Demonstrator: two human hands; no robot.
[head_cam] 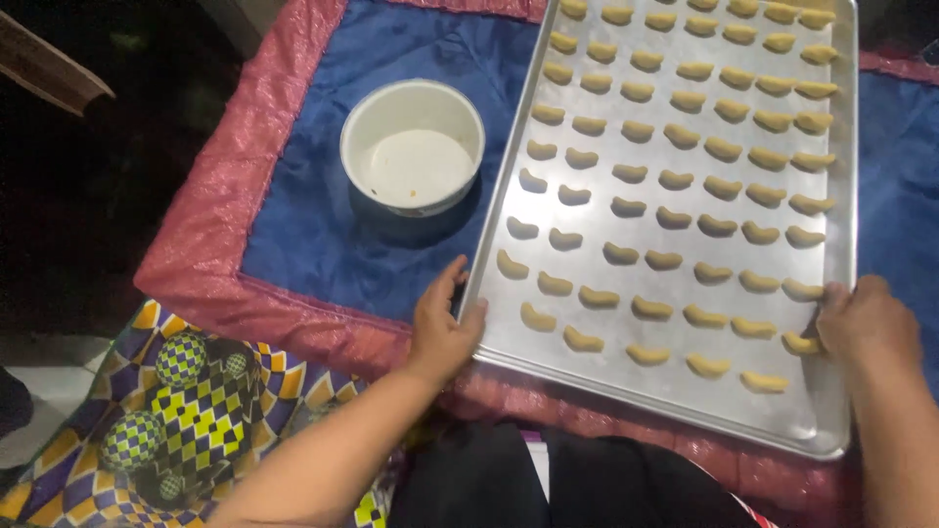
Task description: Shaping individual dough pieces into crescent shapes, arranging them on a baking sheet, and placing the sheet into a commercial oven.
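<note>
Spreading under everything is a blue cloth (323, 225) with a wide, shiny, crinkled pink border (210, 235); it is soft and slightly rumpled. On its right half lies a large rectangular baking tray (831, 411) of dull, smooth metal with a low raised rim and rounded corners, set at a slant. Rows of small, pale yellow, crescent-shaped dough pieces (675, 181) cover it, evenly spaced and apart from one another, with a bare strip of metal along the near edge. A round white bowl (412, 147), smooth-walled and nearly bare inside, sits on the blue cloth just left of the tray, not touching it. At lower left a patterned fabric (176, 411) of purple, yellow and green checks shows. The left hand (442, 328) grips the tray's near left rim, thumb on top. The right hand (866, 323) is curled over the near right rim, beside the last crescents, slightly blurred.
</note>
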